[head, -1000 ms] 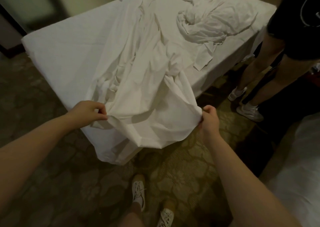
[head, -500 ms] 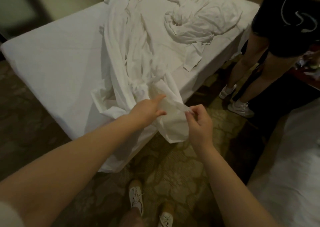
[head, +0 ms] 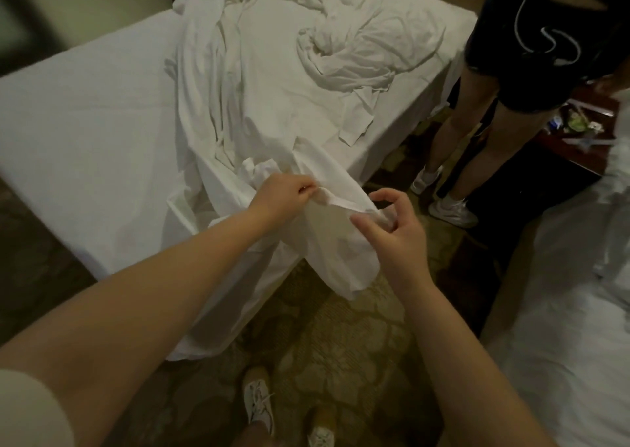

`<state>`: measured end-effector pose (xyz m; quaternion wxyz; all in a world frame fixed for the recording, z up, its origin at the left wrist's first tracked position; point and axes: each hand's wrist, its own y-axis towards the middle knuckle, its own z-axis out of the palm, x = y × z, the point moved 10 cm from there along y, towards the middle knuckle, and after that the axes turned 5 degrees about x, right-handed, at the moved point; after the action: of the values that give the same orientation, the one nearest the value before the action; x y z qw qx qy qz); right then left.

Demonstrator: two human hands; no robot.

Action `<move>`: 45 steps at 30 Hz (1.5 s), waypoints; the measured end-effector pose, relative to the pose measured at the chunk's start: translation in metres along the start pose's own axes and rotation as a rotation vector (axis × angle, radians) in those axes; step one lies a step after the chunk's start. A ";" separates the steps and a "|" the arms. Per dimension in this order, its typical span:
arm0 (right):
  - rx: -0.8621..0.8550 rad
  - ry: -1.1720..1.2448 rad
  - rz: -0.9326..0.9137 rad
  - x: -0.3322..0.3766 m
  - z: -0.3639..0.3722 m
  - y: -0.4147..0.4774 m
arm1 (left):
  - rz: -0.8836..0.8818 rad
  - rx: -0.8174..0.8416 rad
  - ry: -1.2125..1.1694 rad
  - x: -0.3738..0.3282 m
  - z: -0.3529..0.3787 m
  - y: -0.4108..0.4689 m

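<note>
A loose white sheet [head: 259, 105] lies crumpled along the bed [head: 85, 112], and its near end hangs off the bed's corner toward the floor. My left hand [head: 283, 196] pinches the sheet's hem with curled fingers. A short way to the right, my right hand [head: 392, 225] pinches the same hem between thumb and fingers. The stretch of hem between both hands is short and taut. The cloth below hangs in a fold down to about knee height.
A person in dark shorts and white shoes [head: 450, 208] stands at the bed's right side. A second bed with white cover [head: 579, 327] is at the right. A dark side table [head: 579, 139] holds small items. Patterned carpet [head: 341, 344] and my own shoes [head: 259, 409] are below.
My hands were wide apart holding the sheet's edge spread. They came together near the bed's corner, the left hand regripped the hem close to the right, and the sheet's end now hangs folded.
</note>
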<state>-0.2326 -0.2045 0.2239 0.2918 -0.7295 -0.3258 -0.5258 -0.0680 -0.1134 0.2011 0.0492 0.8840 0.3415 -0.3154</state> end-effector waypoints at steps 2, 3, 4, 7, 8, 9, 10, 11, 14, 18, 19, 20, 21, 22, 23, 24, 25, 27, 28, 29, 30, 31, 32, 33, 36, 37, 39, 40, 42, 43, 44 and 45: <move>-0.002 -0.446 -0.004 -0.004 -0.009 0.008 | 0.018 0.047 -0.059 -0.006 -0.002 0.000; -0.031 -0.650 -0.034 -0.001 -0.014 0.011 | 0.029 0.077 -0.089 -0.010 -0.002 0.000; -0.068 -0.778 -0.107 0.007 -0.014 0.012 | 0.038 0.109 -0.115 -0.015 -0.001 -0.001; -0.031 -0.832 -0.367 0.029 0.013 0.013 | 0.054 0.168 -0.241 -0.031 -0.004 -0.005; 0.018 -0.786 -0.393 0.032 0.023 0.015 | 0.055 0.177 -0.308 -0.035 -0.006 -0.006; 0.049 -0.708 -0.398 0.036 0.029 0.016 | 0.054 0.184 -0.373 -0.038 -0.008 -0.006; 0.052 -0.622 -0.415 0.041 0.031 0.018 | 0.052 0.187 -0.427 -0.040 -0.010 -0.007; 0.028 -0.545 -0.447 0.047 0.029 0.018 | 0.050 0.181 -0.476 -0.042 -0.013 -0.007; -0.050 -0.359 -0.336 0.049 0.019 0.027 | 0.033 0.128 -0.537 -0.033 -0.020 -0.010; -0.282 0.400 0.217 -0.022 -0.026 0.052 | -0.080 0.112 -0.103 0.026 -0.025 -0.031; -0.317 0.630 0.313 -0.039 -0.034 0.052 | -0.160 0.145 -0.025 0.054 -0.025 -0.044; -0.344 0.750 0.380 -0.054 -0.045 0.048 | -0.248 0.194 0.039 0.084 -0.024 -0.061; -0.342 0.717 0.422 -0.064 -0.058 0.043 | -0.322 0.251 0.102 0.110 -0.025 -0.081; -0.295 0.542 0.427 -0.068 -0.071 0.041 | -0.380 0.297 0.162 0.131 -0.029 -0.101; -0.208 0.290 0.384 -0.064 -0.080 0.042 | -0.423 0.317 0.206 0.145 -0.037 -0.121; -0.102 0.044 0.301 -0.056 -0.084 0.044 | -0.454 0.311 0.235 0.154 -0.048 -0.138; 0.006 -0.145 0.208 -0.045 -0.083 0.046 | -0.476 0.288 0.253 0.159 -0.061 -0.153; 0.147 -0.382 0.075 -0.026 -0.081 0.048 | -0.518 0.234 0.295 0.165 -0.087 -0.179; 0.115 -0.475 0.037 -0.020 -0.089 0.050 | -0.543 0.216 0.327 0.169 -0.098 -0.191; 0.027 -0.546 0.012 -0.015 -0.102 0.052 | -0.569 0.203 0.358 0.174 -0.107 -0.203; -0.095 -0.560 0.010 -0.011 -0.119 0.051 | -0.594 0.187 0.377 0.180 -0.115 -0.214; -0.220 -0.485 0.073 -0.017 -0.140 0.050 | -0.617 0.170 0.380 0.184 -0.119 -0.225; -0.318 -0.358 0.180 -0.031 -0.157 0.046 | -0.638 0.150 0.365 0.188 -0.121 -0.235; -0.358 -0.233 0.321 -0.058 -0.167 0.045 | -0.654 0.124 0.336 0.190 -0.121 -0.243; -0.292 -0.131 0.622 -0.128 -0.161 0.035 | -0.652 -0.017 0.214 0.181 -0.122 -0.251; -0.312 -0.182 0.675 -0.140 -0.158 0.028 | -0.631 -0.068 0.175 0.173 -0.124 -0.249; -0.349 -0.274 0.622 -0.142 -0.139 0.016 | -0.557 -0.118 0.150 0.146 -0.124 -0.238; -0.288 -0.303 0.534 -0.132 -0.114 0.011 | -0.508 -0.121 0.143 0.129 -0.122 -0.229; -0.002 -0.350 0.377 -0.112 -0.039 -0.004 | -0.415 -0.108 0.118 0.094 -0.114 -0.213; 0.175 -0.375 0.290 -0.101 0.004 -0.013 | -0.376 -0.084 0.123 0.079 -0.108 -0.205; 0.328 -0.396 0.201 -0.088 0.046 -0.028 | -0.344 -0.048 0.144 0.066 -0.101 -0.199; 0.432 -0.402 0.119 -0.075 0.080 -0.043 | -0.316 -0.013 0.166 0.055 -0.094 -0.194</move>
<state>-0.2374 -0.1289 0.1329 0.3999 -0.7579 -0.4382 -0.2713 -0.1108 0.0939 0.2688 -0.0235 0.8421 0.4811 -0.2428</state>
